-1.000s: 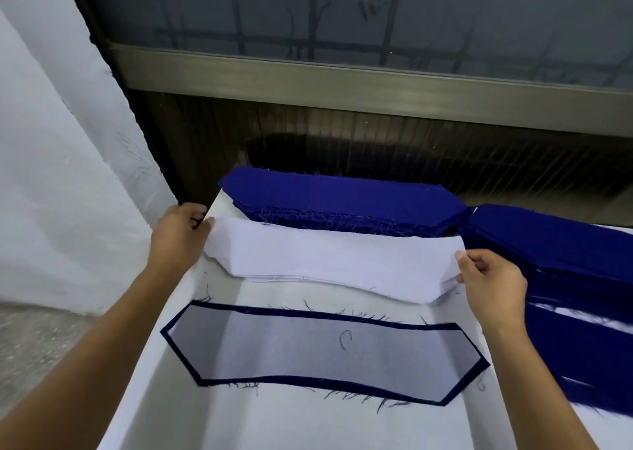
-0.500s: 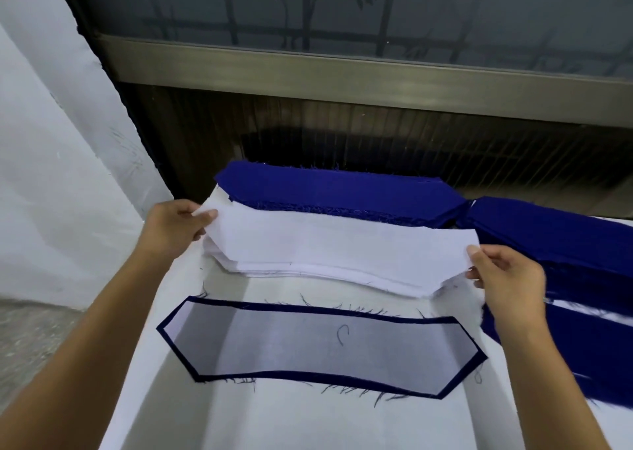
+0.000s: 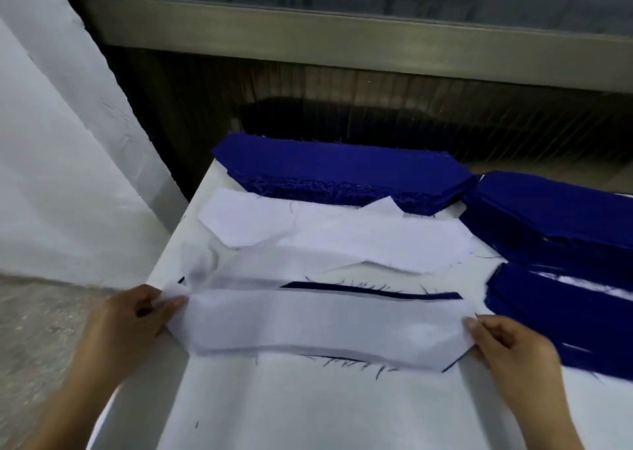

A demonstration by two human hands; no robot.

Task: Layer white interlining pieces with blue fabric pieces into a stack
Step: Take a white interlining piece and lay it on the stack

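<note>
L hand (image 3: 137, 316): near-left of the table, thumb & fingers pinching the left tip of a white interlining piece (image 3: 322, 326). That end is blurred, so can't tell exactly how the fingers sit.
R hand (image 3: 510, 343): near-right, well apart from the L hand, thumb on top, pinching the right tip of the same piece.
White interlining piece: stretched left-right btwn both hands, long strip w/ angled ends, over the near-middle of the table. Can't tell if it lies flat or sits just above what's under it.
Blue fabric piece (image 3: 373, 290): directly under the held piece, mostly covered. Only a thin dark-blue edge shows along the far side, plus a sliver at the near-right corner, w/ frayed threads poking out.
Interlining pile (image 3: 342, 237): white, just beyond the held piece, a bit untidy, one corner flipped up at its far edge. It touches the blue pile behind it.
Far blue stack (image 3: 335, 172): thick pile at the table's far edge, fuzzy cut side facing near.
Right blue stacks: one far-right (image 3: 555, 210) butting the far stack, another nearer (image 3: 561, 316) just beside the R hand.
Table (image 3: 308, 408): white top, a few loose threads on it.
Backdrop: pale window frame (image 3: 342, 38) across the far wall, dark panel under it, white sheet (image 3: 51, 175) at left.
</note>
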